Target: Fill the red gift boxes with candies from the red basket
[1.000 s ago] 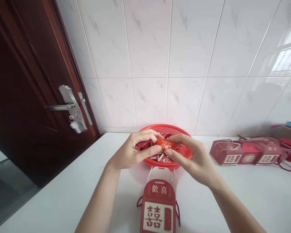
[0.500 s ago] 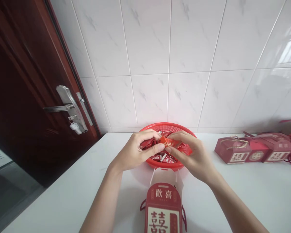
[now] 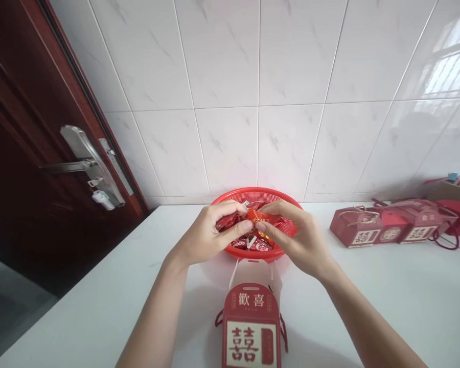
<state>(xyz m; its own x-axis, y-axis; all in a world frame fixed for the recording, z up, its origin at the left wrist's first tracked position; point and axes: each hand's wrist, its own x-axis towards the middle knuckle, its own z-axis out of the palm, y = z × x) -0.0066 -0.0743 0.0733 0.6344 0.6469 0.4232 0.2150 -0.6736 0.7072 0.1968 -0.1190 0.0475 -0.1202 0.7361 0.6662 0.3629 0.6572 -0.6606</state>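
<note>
Head view: on the white table (image 3: 99, 286), the red basket (image 3: 289, 228) looks light and slightly flexible, best lifted by its rim. The open box (image 3: 251, 345) just in front seems stiff card that would dent if squeezed; its side walls suit steadying. Above the basket, the left hand (image 3: 199, 235) and right hand (image 3: 306, 240) pinch an orange packet (image 3: 257, 215) between thumbs and fingers. Dark red wrappers (image 3: 227, 220) show inside the left hand's curl, perhaps held there. The orange packet looks light, its film slippery, suiting fingertip grips near the ends.
</note>
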